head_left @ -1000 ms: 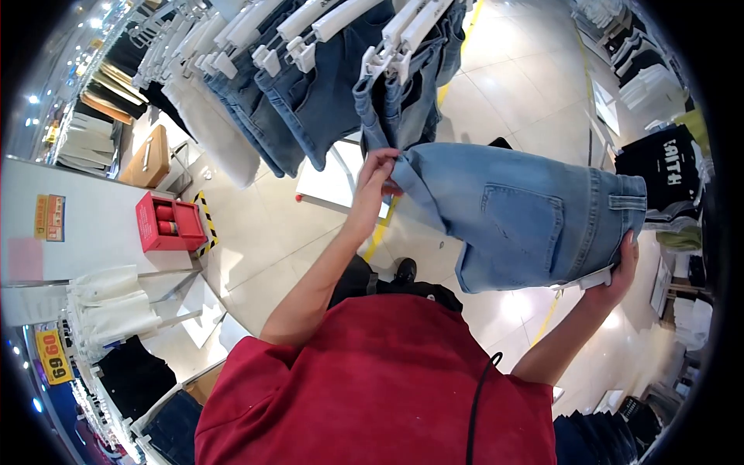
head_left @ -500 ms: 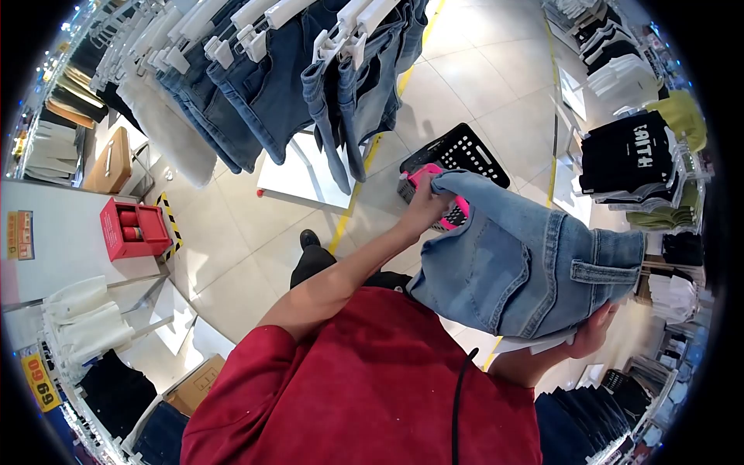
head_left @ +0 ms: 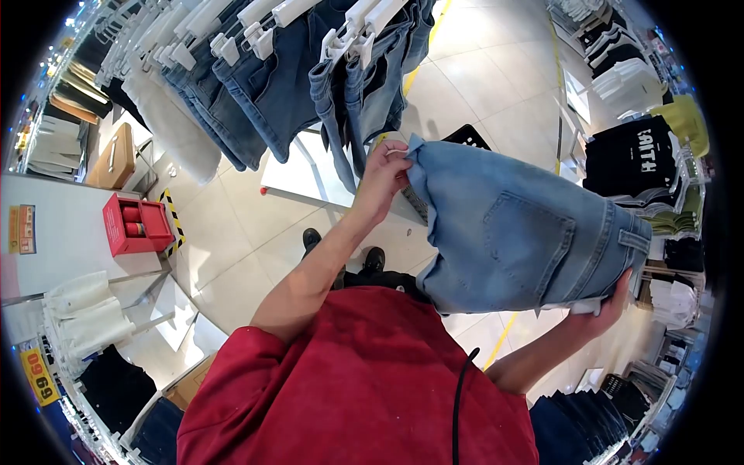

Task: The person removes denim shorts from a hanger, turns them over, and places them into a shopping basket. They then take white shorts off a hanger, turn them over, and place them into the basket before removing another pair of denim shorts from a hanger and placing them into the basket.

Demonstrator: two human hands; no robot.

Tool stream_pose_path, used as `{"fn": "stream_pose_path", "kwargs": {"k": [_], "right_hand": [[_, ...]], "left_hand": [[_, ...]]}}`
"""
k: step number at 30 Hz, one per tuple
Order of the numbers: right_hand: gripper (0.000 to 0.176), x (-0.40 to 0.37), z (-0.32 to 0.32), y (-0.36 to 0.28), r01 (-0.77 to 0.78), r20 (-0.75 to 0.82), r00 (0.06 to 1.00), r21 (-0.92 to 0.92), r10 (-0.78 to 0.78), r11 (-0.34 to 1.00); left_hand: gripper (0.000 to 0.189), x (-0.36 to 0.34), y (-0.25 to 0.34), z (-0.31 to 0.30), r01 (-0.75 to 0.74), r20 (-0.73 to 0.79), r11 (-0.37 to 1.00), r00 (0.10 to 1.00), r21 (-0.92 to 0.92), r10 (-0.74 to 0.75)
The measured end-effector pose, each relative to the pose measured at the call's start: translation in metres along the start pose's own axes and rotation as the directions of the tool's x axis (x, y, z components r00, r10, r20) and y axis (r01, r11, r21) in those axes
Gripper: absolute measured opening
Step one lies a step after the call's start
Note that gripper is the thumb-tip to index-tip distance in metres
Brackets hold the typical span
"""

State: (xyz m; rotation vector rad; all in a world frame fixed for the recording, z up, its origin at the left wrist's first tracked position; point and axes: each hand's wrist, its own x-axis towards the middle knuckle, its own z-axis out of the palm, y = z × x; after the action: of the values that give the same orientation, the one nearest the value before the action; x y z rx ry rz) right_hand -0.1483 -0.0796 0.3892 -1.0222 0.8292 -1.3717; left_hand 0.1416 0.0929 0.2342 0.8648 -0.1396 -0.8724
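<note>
Light-blue denim shorts stretch sideways in front of me, a back pocket facing up and the waistband to the right. My left hand pinches the rough-edged leg hem at the left end. At the lower corner of the waistband, my right hand is closed on the shorts, its fingers partly hidden behind the denim. A white piece shows beside that hand under the shorts' edge.
Denim shorts hang from white clip hangers on a rack ahead. Behind the held shorts, a black basket is mostly hidden. Folded tops fill shelves at right. A red box with red cylinders stands left.
My left hand has moved up and left with the hem, and the shorts are spread flatter. My right hand shows more at the waistband. The pink-edged basket is now covered.
</note>
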Motion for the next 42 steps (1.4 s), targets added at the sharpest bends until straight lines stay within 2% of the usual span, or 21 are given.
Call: {"fn": "stream_pose_path", "kwargs": {"k": [2,3,6,7,10,13,14,16,19,22,23,24,25,28,31,34,37,38,40,41,42], "right_hand": [[0.041,0.021,0.002,-0.004,-0.161,-0.088,0.981,0.106,0.171,0.981],[0.039,0.030,-0.004,0.001,-0.191,-0.054,0.979,0.109,0.198,0.975],[0.039,0.050,-0.021,0.020,-0.259,0.058,0.966,0.116,0.254,0.959],[0.038,0.054,-0.026,0.026,-0.313,0.067,0.949,0.122,0.307,0.942],[0.037,0.058,-0.032,0.038,-0.337,0.038,0.941,0.091,0.335,0.937],[0.035,0.051,-0.030,0.034,-0.327,0.045,0.945,0.119,0.324,0.937],[0.036,0.048,-0.029,0.032,-0.311,0.033,0.950,0.119,0.310,0.943],[0.036,0.047,-0.032,0.028,-0.274,0.030,0.962,0.111,0.272,0.955],[0.036,0.044,-0.033,0.024,-0.224,0.007,0.974,0.099,0.225,0.969],[0.037,0.037,-0.028,0.019,-0.198,-0.042,0.979,0.083,0.202,0.977],[0.037,0.036,-0.026,0.018,-0.192,-0.060,0.979,0.078,0.197,0.978],[0.038,0.036,-0.028,0.018,-0.182,-0.055,0.981,0.066,0.186,0.981],[0.038,0.036,-0.029,0.019,-0.171,-0.050,0.983,0.054,0.174,0.984],[0.038,0.032,-0.028,0.018,-0.157,-0.047,0.986,0.023,0.158,0.987],[0.035,0.035,-0.034,0.022,-0.153,-0.012,0.988,0.020,0.154,0.988],[0.031,0.040,-0.043,0.025,-0.126,0.000,0.992,0.008,0.126,0.992],[0.030,0.035,-0.035,0.021,-0.139,-0.020,0.990,0.019,0.139,0.990],[0.030,0.032,-0.030,0.018,-0.152,-0.028,0.988,0.026,0.153,0.988],[0.029,0.028,-0.023,0.014,-0.185,0.003,0.983,0.035,0.185,0.982],[0.029,0.026,-0.020,0.012,-0.197,0.013,0.980,0.040,0.197,0.980],[0.029,0.025,-0.017,0.015,-0.178,0.033,0.984,0.028,0.177,0.984]], "left_hand": [[0.023,-0.003,0.018,-0.004,0.075,0.079,0.995,0.994,-0.064,-0.070],[0.026,-0.005,0.026,-0.007,0.137,0.187,0.987,0.975,-0.087,-0.119],[0.025,-0.014,0.047,0.000,0.274,0.346,0.959,0.909,-0.074,-0.233],[0.022,-0.020,0.055,0.010,0.269,0.337,0.961,0.913,-0.071,-0.230],[0.020,-0.013,0.047,0.007,0.255,0.258,0.967,0.934,-0.001,-0.246],[0.016,-0.016,0.046,0.008,0.116,0.194,0.921,0.960,0.372,-0.200],[0.014,-0.013,0.043,0.005,-0.021,0.199,0.851,0.975,0.524,-0.098],[0.012,-0.007,0.035,-0.001,-0.268,0.263,0.591,0.960,0.761,0.096],[0.013,-0.006,0.034,-0.005,-0.249,0.197,0.533,0.968,0.808,0.154],[0.015,-0.008,0.044,-0.009,-0.094,0.088,0.687,0.995,0.721,0.044],[0.015,-0.010,0.046,-0.006,-0.032,0.043,0.847,0.999,0.531,0.011],[0.015,-0.013,0.046,-0.001,0.028,0.009,0.951,0.999,0.307,-0.032],[0.015,-0.016,0.046,0.004,0.082,-0.012,0.995,0.997,0.062,-0.081],[0.018,-0.018,0.048,0.012,0.173,-0.018,0.956,0.983,-0.236,-0.182],[0.018,-0.024,0.050,0.023,0.189,-0.143,0.944,0.962,-0.271,-0.233],[0.012,-0.016,0.047,0.010,0.173,0.016,0.974,0.985,-0.143,-0.173],[0.019,-0.015,0.045,-0.003,0.159,-0.002,0.985,0.987,0.061,-0.159],[0.021,-0.014,0.043,-0.006,0.067,-0.027,0.972,0.998,0.224,-0.063],[0.025,-0.012,0.035,-0.012,-0.098,-0.025,0.844,0.991,0.528,0.130],[0.025,-0.012,0.032,-0.017,-0.132,-0.013,0.741,0.982,0.658,0.186],[0.026,-0.014,0.032,-0.017,-0.137,-0.008,0.730,0.981,0.670,0.192]]}}
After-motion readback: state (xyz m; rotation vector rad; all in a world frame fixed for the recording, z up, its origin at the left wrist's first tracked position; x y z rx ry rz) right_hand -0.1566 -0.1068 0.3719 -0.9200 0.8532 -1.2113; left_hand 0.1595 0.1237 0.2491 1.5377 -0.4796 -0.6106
